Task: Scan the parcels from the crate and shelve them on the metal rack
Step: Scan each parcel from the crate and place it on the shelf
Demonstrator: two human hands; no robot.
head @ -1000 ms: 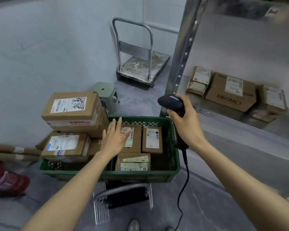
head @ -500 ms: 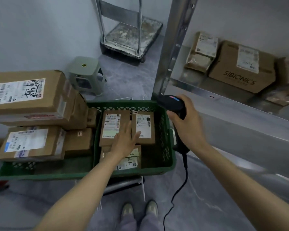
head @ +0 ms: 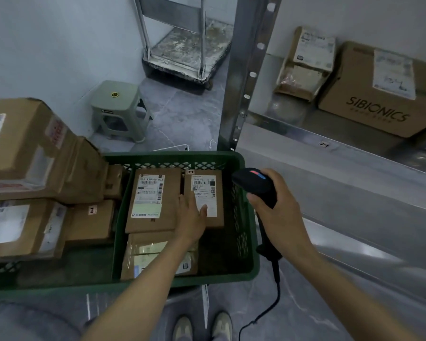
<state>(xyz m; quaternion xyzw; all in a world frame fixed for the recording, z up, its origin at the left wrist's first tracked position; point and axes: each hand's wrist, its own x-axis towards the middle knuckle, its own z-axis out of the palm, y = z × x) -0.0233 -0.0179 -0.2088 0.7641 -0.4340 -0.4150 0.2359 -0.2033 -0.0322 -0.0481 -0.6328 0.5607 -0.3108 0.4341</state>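
A green crate point(head: 246, 271) in front of me holds several brown labelled parcels. My left hand point(head: 191, 217) reaches into the crate with flat fingers and rests on the gap between a wide parcel point(head: 153, 200) and a narrower parcel point(head: 207, 190). A clear-wrapped parcel point(head: 155, 254) lies below them, under my forearm. My right hand point(head: 278, 212) grips a black corded barcode scanner point(head: 255, 183) just outside the crate's right wall. The metal rack point(head: 241, 77) stands at the right.
Large boxes point(head: 35, 153) are stacked over the crate's left side. The rack shelf holds a SIBIONICS box point(head: 379, 94) and smaller parcels point(head: 305, 62). A grey stool point(head: 118, 107) and a platform trolley point(head: 187, 50) stand on the floor behind. My shoes point(head: 202, 326) show below.
My left hand has gone down from above the crate onto the parcels inside it. My view has tilted down and closer. The scanner hand has stayed beside the crate.
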